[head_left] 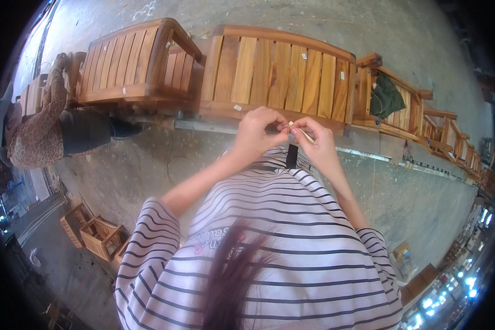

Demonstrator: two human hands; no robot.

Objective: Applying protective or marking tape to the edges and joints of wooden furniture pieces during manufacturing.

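Observation:
Both my hands meet in front of my waist, above the near edge of a slatted wooden table or bench (275,71). My left hand (257,131) is closed in a pinch, its thumb and forefinger at the tip of a small pale piece (291,124). Held in the closed fingers of my right hand (320,147) is a thin pale stick (307,136), pointing toward the left fingertips. Whether the piece and the stick are one thing I cannot tell. Several small white tags (237,108) lie on the slatted top.
To the left stands another slatted wooden piece (118,60), with a person in a spotted top (38,135) beside it. A dark green cloth (386,97) lies on wooden furniture at the right. Small wooden frames (100,236) sit on the floor behind me at left.

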